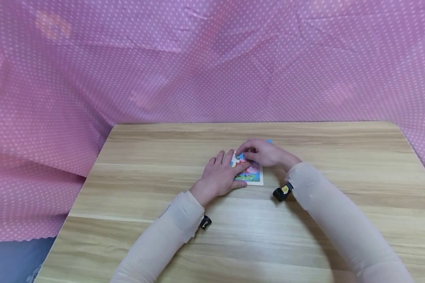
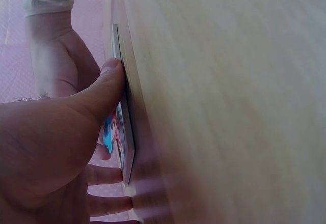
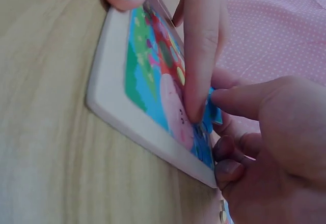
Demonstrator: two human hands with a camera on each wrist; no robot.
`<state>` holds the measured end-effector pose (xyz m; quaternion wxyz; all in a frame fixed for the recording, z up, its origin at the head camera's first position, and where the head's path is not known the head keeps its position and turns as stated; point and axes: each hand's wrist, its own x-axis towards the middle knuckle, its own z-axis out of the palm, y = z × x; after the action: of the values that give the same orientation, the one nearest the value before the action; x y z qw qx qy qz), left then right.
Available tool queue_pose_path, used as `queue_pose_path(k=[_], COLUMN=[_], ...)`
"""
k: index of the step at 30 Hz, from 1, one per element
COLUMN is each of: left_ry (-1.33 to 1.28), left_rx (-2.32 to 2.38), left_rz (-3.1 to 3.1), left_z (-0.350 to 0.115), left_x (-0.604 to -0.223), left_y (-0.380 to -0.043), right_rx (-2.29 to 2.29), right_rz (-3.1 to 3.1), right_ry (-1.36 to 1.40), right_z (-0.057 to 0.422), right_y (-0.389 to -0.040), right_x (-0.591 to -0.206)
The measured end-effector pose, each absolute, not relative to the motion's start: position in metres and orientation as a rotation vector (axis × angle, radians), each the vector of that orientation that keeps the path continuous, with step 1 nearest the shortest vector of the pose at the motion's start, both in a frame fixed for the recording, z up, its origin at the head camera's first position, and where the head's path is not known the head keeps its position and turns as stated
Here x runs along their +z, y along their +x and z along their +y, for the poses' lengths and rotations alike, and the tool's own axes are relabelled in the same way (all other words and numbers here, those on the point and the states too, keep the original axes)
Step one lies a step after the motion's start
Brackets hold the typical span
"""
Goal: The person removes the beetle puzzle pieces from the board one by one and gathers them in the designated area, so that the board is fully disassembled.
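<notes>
A small jigsaw puzzle board (image 1: 261, 181) with a pale border lies flat on the table, printed with a pink cartoon pig on green and blue. My left hand (image 1: 218, 175) is spread over its left side. The left thumb rests at the near edge, and the index finger (image 3: 198, 76) presses on the picture. At the board's far side, my right hand (image 1: 263, 152) pinches a blue puzzle piece (image 3: 214, 113) between thumb and index finger. That piece is tilted up from the picture, beside the left index fingertip. Part of the board is hidden under both hands.
Just beyond the right hand a bit of another blue item (image 1: 269, 140) shows on the wooden table (image 1: 145, 188). Pink dotted cloth (image 1: 212, 78) hangs behind the table and down its left side. Black wrist cameras (image 1: 281, 192) sit under both sleeves.
</notes>
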<state>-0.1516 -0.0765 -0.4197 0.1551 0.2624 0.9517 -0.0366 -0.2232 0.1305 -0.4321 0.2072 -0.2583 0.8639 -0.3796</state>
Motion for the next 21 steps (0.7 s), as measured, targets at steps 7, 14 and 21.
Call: queue_pose_path(k=[7,14,21], left_ry=[0.747,0.735,0.725], left_rx=[-0.099,-0.095,-0.115], left_rz=[2.721,2.702,2.677], left_z=[-0.077,-0.0763,-0.0754], left_x=[-0.42,-0.4188,-0.4155], left_y=[-0.1518,-0.1524,-0.1526], right_rx=[-1.092,-1.088,-1.136], right_rz=[2.442,2.474,2.46], right_ry=[-0.632,-0.625,-0.545], right_z=[0.1303,0.1314,0.1276], right_y=[-0.2229,-0.2233,-0.2218], right_x=[-0.434,-0.4326,-0.4311])
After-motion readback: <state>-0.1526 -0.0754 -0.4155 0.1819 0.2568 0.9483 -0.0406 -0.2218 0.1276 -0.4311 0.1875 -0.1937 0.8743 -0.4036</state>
